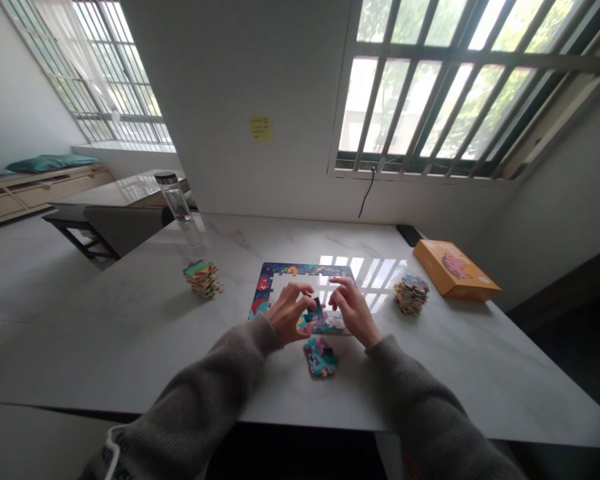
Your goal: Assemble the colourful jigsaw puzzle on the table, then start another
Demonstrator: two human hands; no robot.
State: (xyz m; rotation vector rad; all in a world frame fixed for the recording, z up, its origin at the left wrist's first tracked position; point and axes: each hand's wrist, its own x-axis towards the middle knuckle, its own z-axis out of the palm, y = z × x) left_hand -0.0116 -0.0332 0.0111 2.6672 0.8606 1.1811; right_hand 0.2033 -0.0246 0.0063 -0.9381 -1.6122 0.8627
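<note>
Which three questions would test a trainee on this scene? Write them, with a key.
1. True or false: the orange cardboard box lies left of the clear, dark-lidded cylindrical bottle.
2. Which lies closest to the near edge of the white marbled table? A) black flat phone; B) low teal-and-pink jigsaw pile; C) orange box.
3. Fill in: the bare left hand and bare right hand are at an unfinished, multicoloured rectangular ____.

Key: 1 false; 2 B; 3 jigsaw puzzle.
</note>
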